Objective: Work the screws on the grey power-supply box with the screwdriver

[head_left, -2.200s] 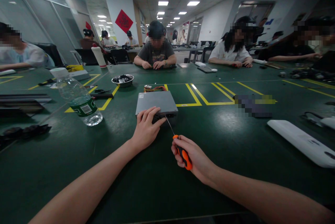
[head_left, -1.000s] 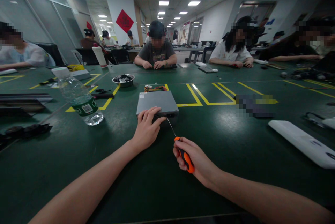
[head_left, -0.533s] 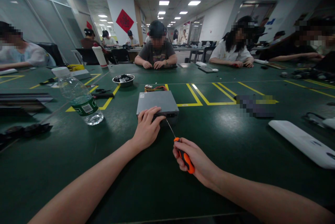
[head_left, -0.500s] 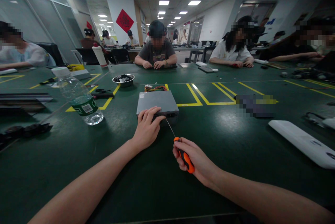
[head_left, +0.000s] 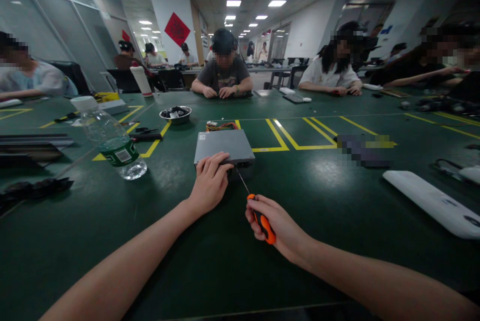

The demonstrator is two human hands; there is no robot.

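A grey metal computer power supply [head_left: 225,144] lies on the green table, its socketed side toward me and a bundle of coloured wires [head_left: 222,127] behind it. My left hand [head_left: 210,176] holds its near edge, fingers over the top and thumb along the front. In my right hand [head_left: 268,213], the fingers are closed around the orange and black handle of a screwdriver [head_left: 264,226]. Its thin shaft slants up to the front face of the power supply, beside my left thumb. Whether the tip sits in a screw is too small to tell.
A water bottle [head_left: 119,146] stands left of the power supply. A metal bowl [head_left: 175,115] with small parts lies beyond. To the right is a long white object [head_left: 431,203]. Yellow tape [head_left: 279,136] marks the table. Several people sit across it.
My left thumb has drawn in slightly toward the fingers. The screwdriver and right hand have shifted very little, and the view has moved slightly. The power supply stays in place.
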